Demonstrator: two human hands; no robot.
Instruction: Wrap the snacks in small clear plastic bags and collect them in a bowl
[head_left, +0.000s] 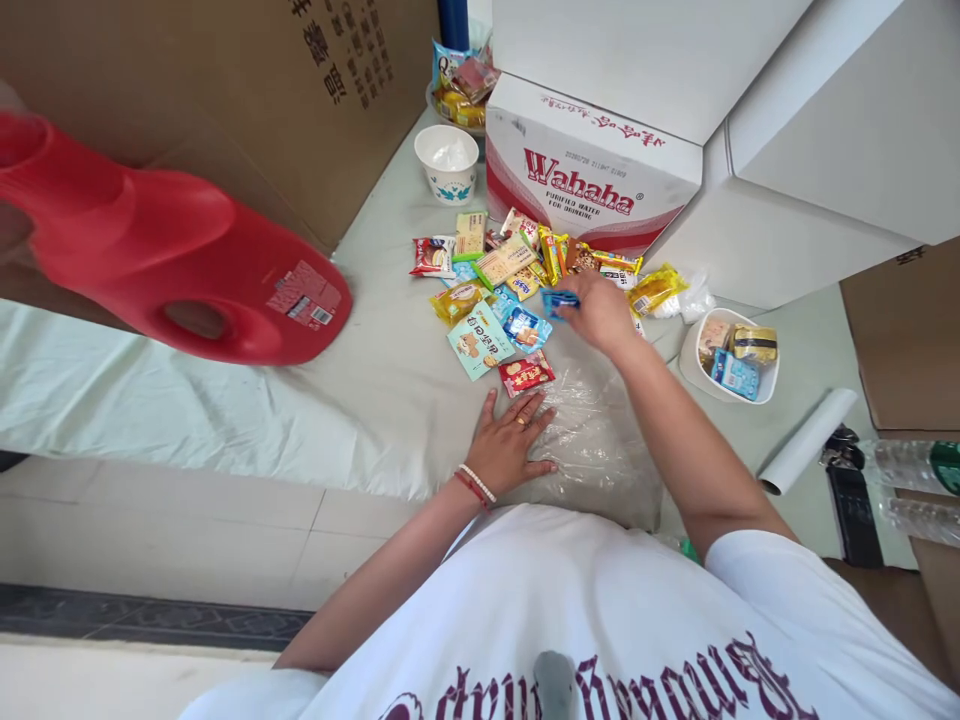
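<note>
My right hand (601,312) is closed on a small blue snack packet (559,302) above the right side of a pile of wrapped snacks. Flat on the covered surface, with fingers spread, my left hand (514,445) rests beside a clear plastic bag (600,430). Just beyond its fingertips lies a red snack packet (526,373). A pale green packet (480,342), a blue-and-white packet (525,328), a yellow packet (459,301) and green-edged biscuit packets (504,260) make up the nearer pile. Another yellow packet (656,290) is right of my right hand.
A Wahaha box (589,165) stands behind the snacks, a paper cup (447,165) to its left. The white tub (694,365) at right holds several packets. A large red jug (217,260) is at left; a white roll (810,440) lies at right near plastic bottles (911,465).
</note>
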